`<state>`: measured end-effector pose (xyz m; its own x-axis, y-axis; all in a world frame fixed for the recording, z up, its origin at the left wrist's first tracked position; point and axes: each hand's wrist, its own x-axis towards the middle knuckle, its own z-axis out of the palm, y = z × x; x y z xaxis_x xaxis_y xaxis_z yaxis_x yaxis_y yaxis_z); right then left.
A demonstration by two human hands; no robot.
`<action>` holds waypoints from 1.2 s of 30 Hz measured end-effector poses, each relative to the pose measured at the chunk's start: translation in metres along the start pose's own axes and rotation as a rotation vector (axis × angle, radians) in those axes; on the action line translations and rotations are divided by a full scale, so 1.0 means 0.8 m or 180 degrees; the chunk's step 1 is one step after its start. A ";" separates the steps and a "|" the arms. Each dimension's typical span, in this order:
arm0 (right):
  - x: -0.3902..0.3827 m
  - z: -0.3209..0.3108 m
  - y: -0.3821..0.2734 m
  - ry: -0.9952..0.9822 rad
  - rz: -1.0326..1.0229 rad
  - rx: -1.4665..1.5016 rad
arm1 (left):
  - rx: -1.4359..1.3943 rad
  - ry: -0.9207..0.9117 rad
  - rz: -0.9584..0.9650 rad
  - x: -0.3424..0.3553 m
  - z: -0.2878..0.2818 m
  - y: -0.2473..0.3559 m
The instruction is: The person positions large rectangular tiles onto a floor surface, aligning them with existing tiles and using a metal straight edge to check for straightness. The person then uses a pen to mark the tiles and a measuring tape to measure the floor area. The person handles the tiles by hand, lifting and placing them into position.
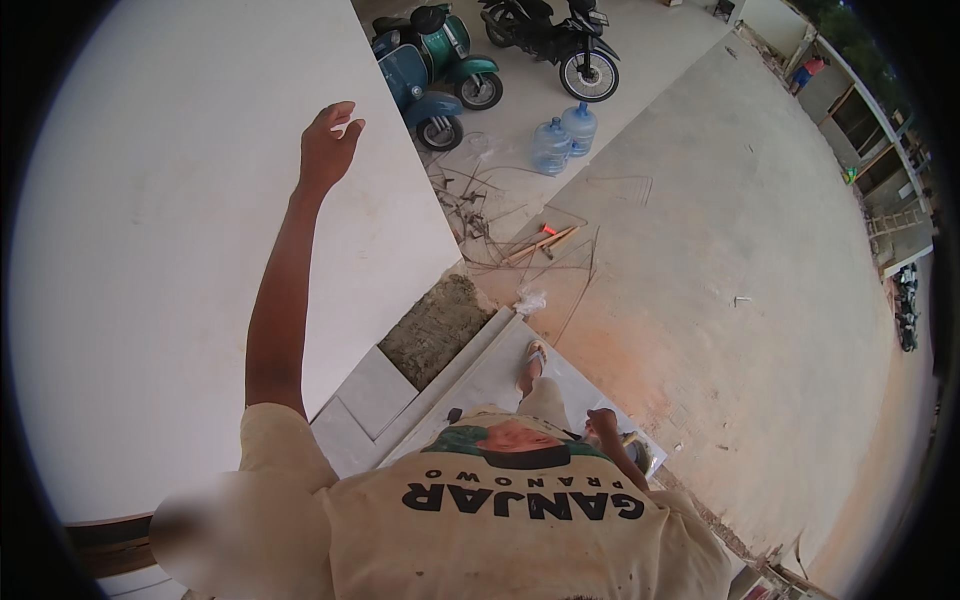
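Observation:
My left arm reaches up along a large white wall [150, 250]. My left hand [332, 148] is held in front of that surface, empty, fingers loosely bent and a little apart; I cannot tell whether it touches the wall. Low by my right side, my right hand [603, 422] has its fingers curled, and what they hold, if anything, is hidden. Beside the right forearm a bucket-like container [636, 455] shows in part. My sandalled foot [536, 352] stands on pale tiles [480, 365]. Left of them lies a patch of rough grey mortar [437, 325] bordered by tiles.
Beyond the wall's edge lie bent wires [468, 205] and a hammer [548, 240]. Two blue water jugs [565, 140] stand farther off, near scooters [430, 60] and a black motorcycle [575, 55]. Concrete floor [720, 250] spreads right; a distant person [808, 72] is at the far right.

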<state>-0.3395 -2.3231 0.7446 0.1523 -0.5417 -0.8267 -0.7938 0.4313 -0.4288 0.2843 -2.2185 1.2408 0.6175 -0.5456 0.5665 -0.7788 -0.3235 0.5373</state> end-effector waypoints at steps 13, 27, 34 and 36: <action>0.165 -0.049 -0.217 -0.0348 -0.0036 0.0196 | 0.3292 0.1623 0.2534 0.319 0.008 -0.016; 0.298 0.040 -0.336 -0.0991 -0.0850 -0.1238 | 0.4262 0.1499 0.2183 0.339 0.017 -0.068; 0.346 0.085 -0.374 -0.0652 -0.1506 -0.1761 | 0.4514 0.1496 0.2284 0.348 0.008 -0.073; 0.349 0.086 -0.377 -0.0614 -0.1621 -0.1721 | 0.4627 0.1495 0.2230 0.348 0.013 -0.076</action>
<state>-0.0171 -2.5550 0.6181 0.6370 -0.4222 -0.6450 -0.7682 -0.2775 -0.5770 0.5028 -2.3589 1.3593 -0.1000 -0.7084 0.6987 -0.1812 -0.6775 -0.7129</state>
